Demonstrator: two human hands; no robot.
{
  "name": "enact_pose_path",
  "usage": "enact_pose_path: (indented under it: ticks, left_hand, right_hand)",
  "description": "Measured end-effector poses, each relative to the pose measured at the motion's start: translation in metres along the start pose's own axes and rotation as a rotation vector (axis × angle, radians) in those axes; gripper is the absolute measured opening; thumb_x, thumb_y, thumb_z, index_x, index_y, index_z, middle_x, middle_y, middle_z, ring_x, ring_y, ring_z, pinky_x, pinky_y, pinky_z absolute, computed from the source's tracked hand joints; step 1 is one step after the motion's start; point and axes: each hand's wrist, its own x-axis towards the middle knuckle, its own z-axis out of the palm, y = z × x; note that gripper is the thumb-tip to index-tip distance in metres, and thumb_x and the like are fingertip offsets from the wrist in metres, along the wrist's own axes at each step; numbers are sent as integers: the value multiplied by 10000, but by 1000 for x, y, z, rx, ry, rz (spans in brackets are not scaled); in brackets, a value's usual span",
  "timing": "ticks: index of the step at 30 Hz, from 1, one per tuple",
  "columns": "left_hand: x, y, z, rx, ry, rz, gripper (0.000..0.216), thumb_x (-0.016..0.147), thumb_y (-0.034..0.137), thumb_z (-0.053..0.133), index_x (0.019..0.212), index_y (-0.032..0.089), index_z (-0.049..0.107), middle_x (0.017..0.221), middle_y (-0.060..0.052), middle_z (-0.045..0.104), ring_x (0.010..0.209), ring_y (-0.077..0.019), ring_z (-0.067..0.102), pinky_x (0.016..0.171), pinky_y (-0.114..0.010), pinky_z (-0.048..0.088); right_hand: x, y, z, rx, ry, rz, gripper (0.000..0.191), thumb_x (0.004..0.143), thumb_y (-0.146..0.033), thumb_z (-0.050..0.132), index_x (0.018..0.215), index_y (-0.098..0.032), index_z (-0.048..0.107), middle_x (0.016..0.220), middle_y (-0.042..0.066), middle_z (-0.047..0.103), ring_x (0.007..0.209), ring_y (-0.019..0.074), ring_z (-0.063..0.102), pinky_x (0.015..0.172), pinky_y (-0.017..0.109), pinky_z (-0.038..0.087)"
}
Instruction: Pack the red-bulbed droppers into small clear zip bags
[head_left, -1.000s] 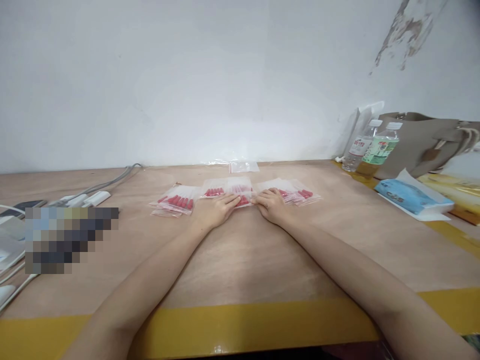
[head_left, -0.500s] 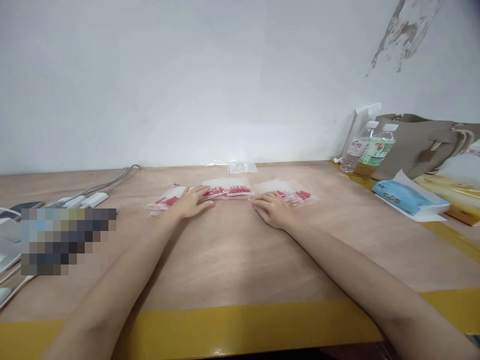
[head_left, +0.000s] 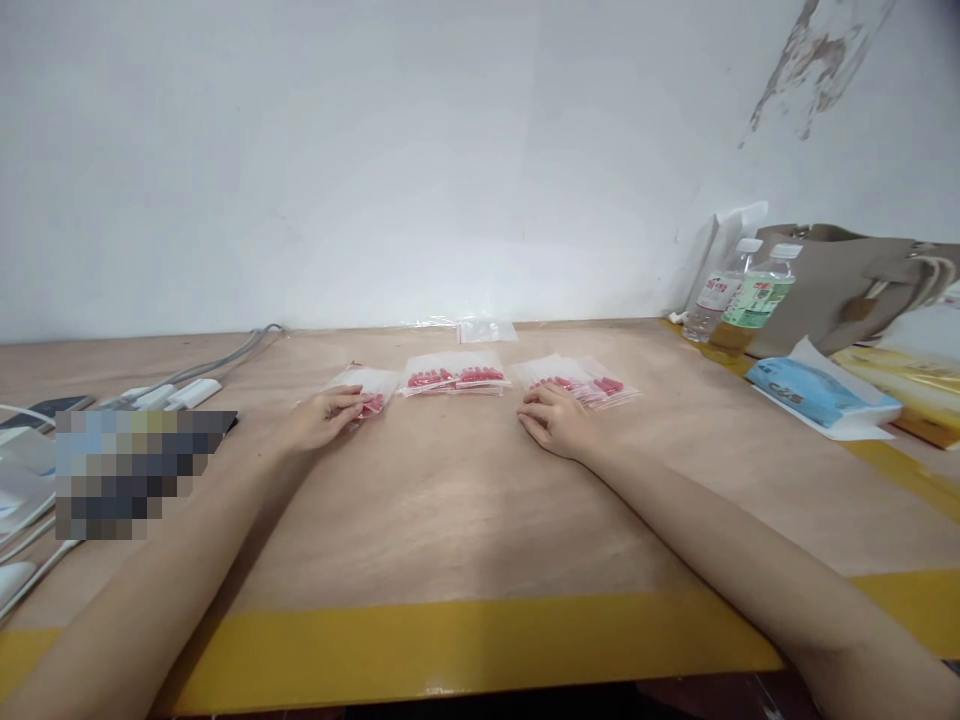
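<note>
Three groups of small clear zip bags with red pieces inside lie in a row on the table. My left hand [head_left: 324, 415] rests at the left bags [head_left: 375, 385], its fingers stretched over their near left side. The middle bags [head_left: 455, 374] lie flat in an overlapping stack, untouched by either hand. At the right bags [head_left: 577, 376], my right hand [head_left: 559, 420] lies palm down with its fingers loosely bent over the near left corner. What the red pieces are is too small to tell.
A flat clear bag [head_left: 487, 331] lies by the wall. At the right stand two bottles [head_left: 757, 300], a grey handbag [head_left: 832, 285] and a blue tissue pack [head_left: 817, 390]. Chargers [head_left: 195, 393], cables and a blurred-out object [head_left: 135, 475] lie left. Yellow tape [head_left: 360, 650] lines the near edge.
My left hand has moved left, off the middle bags and onto the left side of the left bags. Those bags sit slightly further right. My right hand has barely moved.
</note>
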Motion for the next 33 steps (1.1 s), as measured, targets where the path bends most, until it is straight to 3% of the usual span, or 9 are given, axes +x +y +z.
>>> enact_pose_path:
  ticks: [3, 5, 8, 10, 14, 20, 25, 29, 33]
  left_hand:
    - [-11, 8, 11, -30, 341, -112, 493, 882, 499, 288, 1074, 176, 608, 1078, -60, 631, 998, -239, 578, 856, -355, 451]
    - [-23, 21, 17, -6, 471, -159, 432, 895, 435, 306, 1073, 172, 600, 1078, -61, 629, 977, -248, 583, 840, -383, 457]
    - [-45, 50, 22, -15, 389, -14, 318, 875, 394, 398, 1001, 232, 640, 1046, -17, 644, 981, -215, 583, 882, -355, 445]
    - [-56, 74, 25, -77, 206, 241, 302, 888, 352, 398, 1044, 233, 627, 1107, -22, 617, 1056, -203, 543, 932, -355, 417]
    - [-53, 123, 37, -166, 36, 384, 316, 918, 281, 356, 1150, 240, 566, 1214, -27, 549, 1151, -185, 474, 982, -372, 378]
    - [-2, 168, 70, -284, 138, 470, 292, 904, 260, 397, 1104, 175, 592, 1138, -81, 592, 1084, -191, 525, 943, -360, 416]
    - [15, 176, 81, -326, 134, 504, 277, 894, 260, 422, 1096, 165, 586, 1099, -79, 611, 1028, -177, 560, 908, -327, 446]
    - [7, 167, 74, -342, 155, 537, 312, 847, 290, 513, 1135, 182, 562, 1137, -79, 589, 1052, -197, 548, 908, -348, 446]
    - [-2, 152, 63, -308, 157, 475, 298, 831, 319, 529, 1088, 187, 603, 1090, -77, 618, 1009, -206, 578, 886, -355, 462]
  right_hand:
    - [1, -1, -2, 8, -12, -4, 189, 817, -194, 482, 772, -177, 665, 825, 78, 596, 798, 175, 515, 712, 324, 413]
    - [1, -2, -4, 14, -16, -5, 194, 819, -189, 476, 773, -176, 663, 816, 78, 596, 790, 173, 520, 702, 320, 419]
    - [-2, -3, -5, 31, -20, 0, 194, 821, -187, 471, 783, -176, 660, 810, 76, 599, 780, 171, 526, 679, 308, 426]
    - [-6, -5, -6, 43, -27, -13, 187, 822, -193, 473, 797, -182, 658, 804, 71, 601, 776, 170, 529, 675, 305, 426]
    - [-15, -14, -13, 89, -52, -61, 172, 811, -269, 515, 892, -193, 646, 834, 65, 610, 780, 171, 533, 692, 311, 421]
    - [-22, -28, -21, 117, -90, -143, 228, 817, -305, 523, 1003, -214, 619, 788, 41, 629, 770, 163, 547, 737, 311, 391]
    - [-18, -29, -14, -42, -51, -177, 211, 840, -232, 477, 985, -208, 628, 723, 32, 634, 714, 154, 541, 715, 305, 348]
    - [-12, -33, -14, -158, -72, -253, 213, 855, -220, 444, 836, -210, 656, 706, 33, 638, 688, 144, 521, 730, 310, 321]
    - [-7, -34, -18, -180, -109, -277, 246, 864, -208, 426, 779, -212, 656, 692, 28, 633, 682, 133, 507, 731, 308, 307]
